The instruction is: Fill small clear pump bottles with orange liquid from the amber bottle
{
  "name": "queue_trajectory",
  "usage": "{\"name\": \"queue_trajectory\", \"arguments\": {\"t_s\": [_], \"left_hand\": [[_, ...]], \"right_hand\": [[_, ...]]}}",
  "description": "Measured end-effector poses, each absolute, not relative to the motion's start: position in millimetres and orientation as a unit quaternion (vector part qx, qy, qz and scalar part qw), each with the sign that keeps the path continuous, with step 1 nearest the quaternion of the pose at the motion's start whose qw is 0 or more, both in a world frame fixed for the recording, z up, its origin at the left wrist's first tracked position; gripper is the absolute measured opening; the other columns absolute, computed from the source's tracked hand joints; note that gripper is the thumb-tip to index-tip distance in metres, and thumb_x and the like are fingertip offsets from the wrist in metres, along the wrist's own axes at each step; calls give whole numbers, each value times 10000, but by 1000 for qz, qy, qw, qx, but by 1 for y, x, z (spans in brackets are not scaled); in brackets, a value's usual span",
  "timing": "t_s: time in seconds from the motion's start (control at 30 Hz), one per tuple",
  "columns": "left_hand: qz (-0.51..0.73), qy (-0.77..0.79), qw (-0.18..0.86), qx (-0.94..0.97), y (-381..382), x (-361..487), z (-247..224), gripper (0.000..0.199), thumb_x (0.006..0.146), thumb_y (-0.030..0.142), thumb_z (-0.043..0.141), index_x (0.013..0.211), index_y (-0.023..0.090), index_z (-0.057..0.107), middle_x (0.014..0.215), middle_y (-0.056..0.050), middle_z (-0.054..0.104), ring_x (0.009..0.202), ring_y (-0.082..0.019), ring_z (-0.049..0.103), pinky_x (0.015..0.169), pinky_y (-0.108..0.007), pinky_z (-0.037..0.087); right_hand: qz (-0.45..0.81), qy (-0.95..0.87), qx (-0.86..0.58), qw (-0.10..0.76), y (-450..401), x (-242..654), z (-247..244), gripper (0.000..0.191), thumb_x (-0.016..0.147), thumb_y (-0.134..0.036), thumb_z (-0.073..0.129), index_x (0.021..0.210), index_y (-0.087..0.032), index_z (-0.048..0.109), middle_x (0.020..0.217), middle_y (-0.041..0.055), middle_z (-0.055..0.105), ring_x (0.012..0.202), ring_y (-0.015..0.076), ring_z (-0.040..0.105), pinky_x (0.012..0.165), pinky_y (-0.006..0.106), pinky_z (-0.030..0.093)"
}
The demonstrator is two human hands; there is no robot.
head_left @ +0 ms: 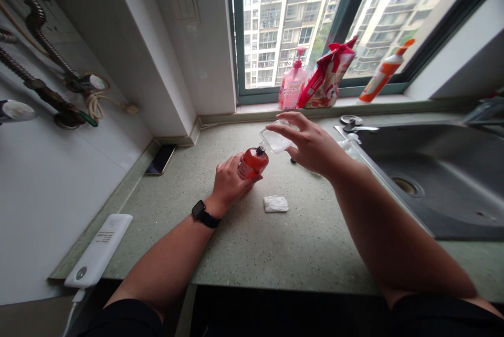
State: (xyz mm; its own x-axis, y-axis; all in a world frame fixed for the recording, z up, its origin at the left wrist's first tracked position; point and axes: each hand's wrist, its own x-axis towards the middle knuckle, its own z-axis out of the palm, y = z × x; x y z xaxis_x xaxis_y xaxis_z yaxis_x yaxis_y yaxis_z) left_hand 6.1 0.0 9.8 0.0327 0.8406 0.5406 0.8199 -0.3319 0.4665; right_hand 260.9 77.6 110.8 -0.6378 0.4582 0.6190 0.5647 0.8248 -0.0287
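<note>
My left hand (232, 179), with a black watch on its wrist, is wrapped round a bottle of orange-red liquid (252, 162) over the counter. In my right hand (311, 143) is a clear plastic bottle (279, 137), gripped between thumb and fingers. The clear bottle is tipped so that its neck points down and left, meeting the dark mouth of the orange-red bottle; whether the two touch I cannot tell. A folded white tissue (276, 203) lies on the counter just below them. Partly behind my right hand is a small black piece (293, 160).
To the right is a steel sink (444, 169), with a white pump head (350, 141) beside its edge. A pink pump bottle (292, 85), a red bag (328, 77) and an orange-white bottle (384, 75) stand on the windowsill. A phone (160, 159) and a power bank (99, 250) lie left.
</note>
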Motion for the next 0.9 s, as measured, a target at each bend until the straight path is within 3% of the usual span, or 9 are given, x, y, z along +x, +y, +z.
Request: {"name": "queue_trajectory", "arguments": {"t_s": [0.53,0.9], "left_hand": [[387,581,21,716,0,7,11,843,812,743,829,1430,217,599,1324,-139,765,1078,-315,762,1023,-496,552],[388,577,19,718,0,7,10,831,824,750,812,1433,225,601,1315,-140,766,1082,-317,763,1003,-493,559]], "right_hand": [[-94,-896,-277,335,72,256,112,821,793,78,532,1462,-392,608,1513,75,538,1388,302,581,1133,555,582],[-89,-899,-280,324,74,257,111,902,806,77,541,1533,-457,542,1588,55,516,1429,340,554,1141,611,571]]}}
